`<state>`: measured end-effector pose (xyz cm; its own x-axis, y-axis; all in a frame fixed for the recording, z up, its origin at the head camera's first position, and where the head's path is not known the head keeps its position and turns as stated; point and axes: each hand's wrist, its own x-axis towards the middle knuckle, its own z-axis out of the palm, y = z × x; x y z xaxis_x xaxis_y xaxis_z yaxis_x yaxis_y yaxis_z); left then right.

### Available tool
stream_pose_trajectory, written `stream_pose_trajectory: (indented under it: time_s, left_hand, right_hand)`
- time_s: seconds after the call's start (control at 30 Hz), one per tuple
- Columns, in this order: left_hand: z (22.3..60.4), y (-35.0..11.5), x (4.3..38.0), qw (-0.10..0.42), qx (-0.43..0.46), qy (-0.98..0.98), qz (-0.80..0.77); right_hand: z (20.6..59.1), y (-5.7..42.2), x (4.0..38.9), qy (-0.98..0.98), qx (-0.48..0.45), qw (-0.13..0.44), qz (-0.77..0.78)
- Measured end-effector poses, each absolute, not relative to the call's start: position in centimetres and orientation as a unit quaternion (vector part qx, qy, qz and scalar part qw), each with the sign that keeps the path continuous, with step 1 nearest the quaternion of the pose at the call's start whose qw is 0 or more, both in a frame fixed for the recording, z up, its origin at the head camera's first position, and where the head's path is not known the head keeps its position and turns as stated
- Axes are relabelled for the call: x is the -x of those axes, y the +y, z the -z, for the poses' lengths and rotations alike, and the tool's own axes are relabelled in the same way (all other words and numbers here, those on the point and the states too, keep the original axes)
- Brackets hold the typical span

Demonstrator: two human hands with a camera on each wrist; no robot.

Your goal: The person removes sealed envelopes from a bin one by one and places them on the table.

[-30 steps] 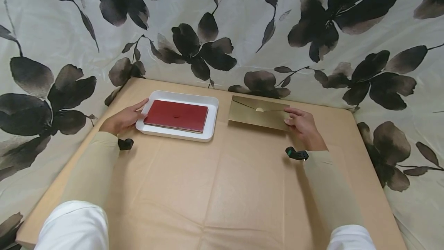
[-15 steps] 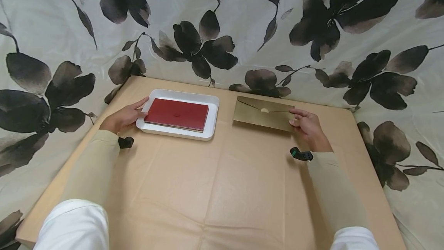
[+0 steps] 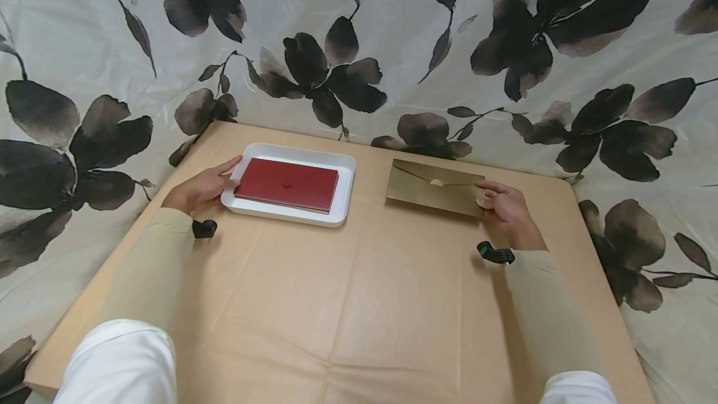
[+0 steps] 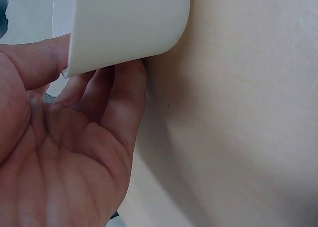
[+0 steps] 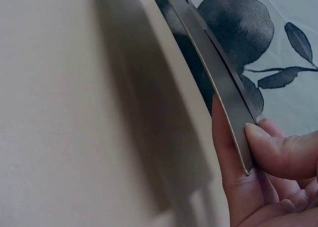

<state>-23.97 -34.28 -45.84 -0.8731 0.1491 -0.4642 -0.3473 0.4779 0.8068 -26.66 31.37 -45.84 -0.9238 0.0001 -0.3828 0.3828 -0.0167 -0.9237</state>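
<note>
A white tray (image 3: 291, 152) stands at the back left of the table, with red envelopes (image 3: 287, 183) lying in it; a paler edge shows beneath the top one. My left hand (image 3: 202, 189) grips the tray's left end, thumb over the rim (image 4: 124, 33) and fingers curled beneath it in the left wrist view. To the right of the tray, my right hand (image 3: 509, 212) pinches the right end of a gold envelope (image 3: 434, 191) with a round seal on its flap. In the right wrist view the envelope (image 5: 218, 78) is held above the table, its shadow apart from it.
Light brown paper with creases covers the table (image 3: 348, 304). A white cloth with dark flowers (image 3: 336, 73) hangs behind and around the table. Black straps with small devices sit at both wrists.
My right hand has moved to the right and slightly nearer, carrying the gold envelope away from the tray. My left hand keeps its hold on the tray, which stays in place.
</note>
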Motion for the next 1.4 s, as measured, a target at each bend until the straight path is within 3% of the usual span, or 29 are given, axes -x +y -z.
stream_pose_trajectory:
  time_s: [1.4]
  left_hand:
    - [45.8, -34.2, 24.1, 0.244, 0.073, 0.816, -0.519]
  right_hand:
    - [46.2, 36.6, 27.2, 0.691, -0.127, 0.128, 0.7]
